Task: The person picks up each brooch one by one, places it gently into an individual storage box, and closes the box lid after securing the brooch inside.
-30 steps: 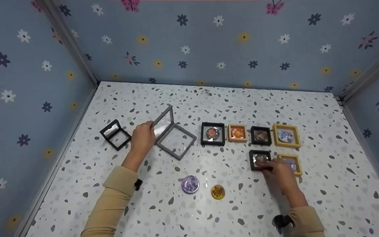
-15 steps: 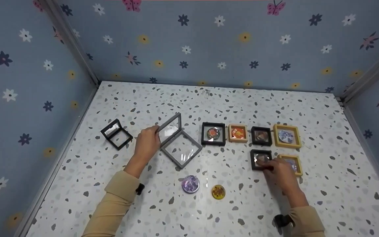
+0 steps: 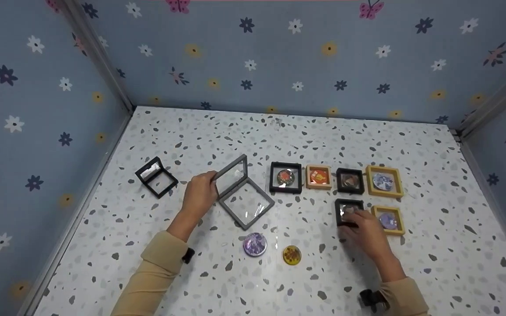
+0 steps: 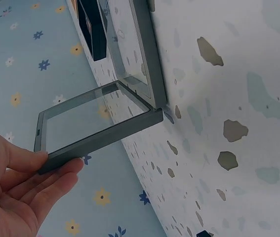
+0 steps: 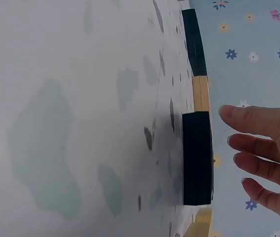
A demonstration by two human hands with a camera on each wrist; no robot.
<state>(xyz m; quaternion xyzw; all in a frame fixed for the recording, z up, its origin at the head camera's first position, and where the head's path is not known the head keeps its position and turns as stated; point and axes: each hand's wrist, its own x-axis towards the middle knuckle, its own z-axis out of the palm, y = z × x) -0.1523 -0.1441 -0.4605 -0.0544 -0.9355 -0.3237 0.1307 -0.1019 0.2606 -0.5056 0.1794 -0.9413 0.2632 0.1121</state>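
My left hand (image 3: 199,195) pinches the raised half of a grey clear-windowed display frame (image 3: 247,202) between thumb and fingers. The frame stands hinged apart, its other half flat on the table, as the left wrist view (image 4: 98,126) also shows. Over at the right, my right hand (image 3: 366,232) hovers by a small black display frame (image 3: 340,219) holding a brown round piece, partly hidden by the fingers. In the right wrist view the fingers (image 5: 258,143) are spread a little and apart from that frame's dark side (image 5: 197,158).
A small black frame (image 3: 160,195) stands hinged apart at left. Two round badges, purple (image 3: 254,244) and yellow (image 3: 292,255), lie in front. Filled frames line up at right: black (image 3: 272,177), orange (image 3: 318,167), black (image 3: 350,170), yellow (image 3: 398,182), with another yellow one (image 3: 401,226) in front.
My left hand has slid the grey frame right and toward me, still holding its raised half. My right hand has lifted its fingers off the small black frame.
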